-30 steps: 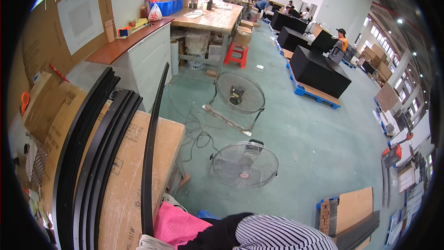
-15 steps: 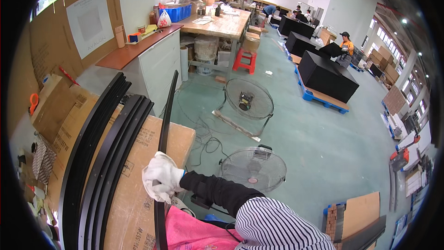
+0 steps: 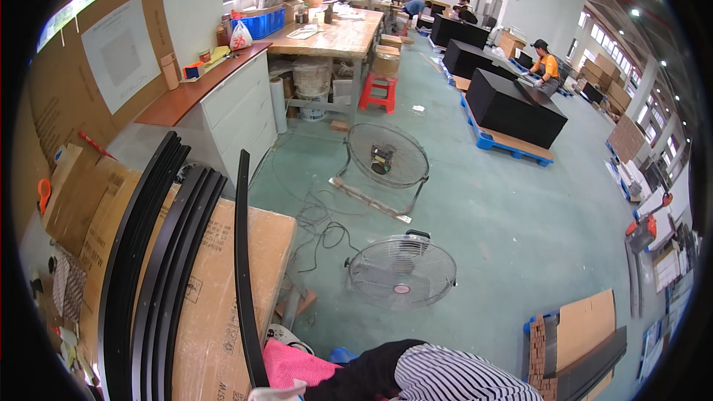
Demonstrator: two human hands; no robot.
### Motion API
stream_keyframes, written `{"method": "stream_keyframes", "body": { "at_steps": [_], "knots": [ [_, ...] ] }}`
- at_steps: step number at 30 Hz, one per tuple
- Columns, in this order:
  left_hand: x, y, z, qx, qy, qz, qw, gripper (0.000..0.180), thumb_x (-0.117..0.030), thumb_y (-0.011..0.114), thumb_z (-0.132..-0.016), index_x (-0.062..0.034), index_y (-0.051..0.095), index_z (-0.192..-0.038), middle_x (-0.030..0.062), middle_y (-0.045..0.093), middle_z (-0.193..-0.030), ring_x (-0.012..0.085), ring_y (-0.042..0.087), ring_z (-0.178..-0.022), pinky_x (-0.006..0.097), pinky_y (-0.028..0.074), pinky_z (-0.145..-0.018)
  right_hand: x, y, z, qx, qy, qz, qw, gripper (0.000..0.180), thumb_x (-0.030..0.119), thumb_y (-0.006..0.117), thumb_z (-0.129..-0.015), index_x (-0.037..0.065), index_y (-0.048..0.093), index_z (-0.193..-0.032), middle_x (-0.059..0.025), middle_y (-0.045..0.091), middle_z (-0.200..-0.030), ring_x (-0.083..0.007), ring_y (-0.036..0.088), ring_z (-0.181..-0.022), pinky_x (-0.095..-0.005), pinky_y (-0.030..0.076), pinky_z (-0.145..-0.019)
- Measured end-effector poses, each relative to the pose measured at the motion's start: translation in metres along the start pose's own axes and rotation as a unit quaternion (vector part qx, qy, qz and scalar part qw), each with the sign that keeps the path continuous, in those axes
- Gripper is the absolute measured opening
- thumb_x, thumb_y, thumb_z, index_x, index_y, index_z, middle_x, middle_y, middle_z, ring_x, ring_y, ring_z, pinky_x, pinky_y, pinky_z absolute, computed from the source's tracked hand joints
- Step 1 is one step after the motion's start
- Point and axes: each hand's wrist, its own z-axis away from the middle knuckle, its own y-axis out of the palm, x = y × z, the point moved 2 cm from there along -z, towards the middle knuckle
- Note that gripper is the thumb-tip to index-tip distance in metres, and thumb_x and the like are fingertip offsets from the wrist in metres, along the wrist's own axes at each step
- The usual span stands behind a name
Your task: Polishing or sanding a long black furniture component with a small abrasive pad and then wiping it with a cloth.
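A long black strip (image 3: pixel 242 275) lies on the cardboard-topped stack (image 3: pixel 208 304), along its right edge. Only a sliver of my right hand (image 3: pixel 278 392), in a white glove, shows at the bottom edge beside the strip's near end. Its fingers are cut off by the frame, so whether it touches the strip cannot be told. The black and striped right sleeve (image 3: pixel 460 371) comes in from below. To the left lie several more black strips in two groups: a left bundle (image 3: pixel 132 252) and a middle bundle (image 3: pixel 172 267). A pink cloth (image 3: pixel 293 365) is next to the glove. My left hand is out of view.
Two floor fans, a nearer fan (image 3: pixel 402 270) and a farther fan (image 3: pixel 386 154), stand right of the stack, with cables (image 3: pixel 327 226) around. A workbench (image 3: pixel 327 37) and white cabinet (image 3: pixel 238 119) lie ahead. Black boxes (image 3: pixel 512 108) sit on pallets, a person (image 3: pixel 547 67) beside them.
My right hand has moved from the middle of the strip down to the bottom edge. The strip now lies lower and farther left in view. The view has shifted; the far person has bent forward.
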Motion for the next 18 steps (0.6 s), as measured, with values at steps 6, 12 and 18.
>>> {"method": "stream_keyframes", "body": {
  "at_steps": [6, 12, 18],
  "knots": [
    [0.0, 0.0, 0.003, -0.006, -0.005, 0.015, 1.0, 0.02, -0.028, 0.063, -0.105, -0.0087, 0.061, -0.109, 0.0005, 0.06, -0.071, 0.0128, 0.055, -0.057, 0.031, 0.045, -0.053, -0.145, -0.125, 0.034, -0.041, 0.077, 0.1, 0.991, 0.018, 0.049, 0.072, -0.066, 0.032, 0.067, -0.062, 0.0003, 0.057, -0.054, -0.0278, 0.058, -0.05, -0.0455, 0.037, -0.048],
    [-0.003, 0.001, 0.004, -0.014, -0.002, 0.027, 1.0, 0.02, -0.028, 0.063, -0.106, -0.0087, 0.061, -0.109, 0.0005, 0.06, -0.071, 0.013, 0.055, -0.056, 0.031, 0.045, -0.053, -0.201, -0.177, 0.05, -0.192, 0.089, 0.263, 0.941, 0.022, 0.048, 0.071, -0.07, 0.026, 0.073, -0.071, -0.0032, 0.072, -0.07, -0.0263, 0.07, -0.066, -0.0433, 0.046, -0.066],
    [-0.008, 0.005, -0.001, -0.012, 0.018, 0.031, 0.999, 0.02, -0.028, 0.062, -0.106, -0.0088, 0.061, -0.109, 0.0004, 0.06, -0.071, 0.0131, 0.054, -0.056, 0.031, 0.045, -0.053, -0.089, -0.067, 0.018, -0.002, 0.092, 0.173, 0.981, 0.026, 0.052, 0.074, -0.074, 0.026, 0.072, -0.073, -0.0013, 0.069, -0.07, -0.0262, 0.064, -0.061, -0.0478, 0.044, -0.059]
  ]
}}
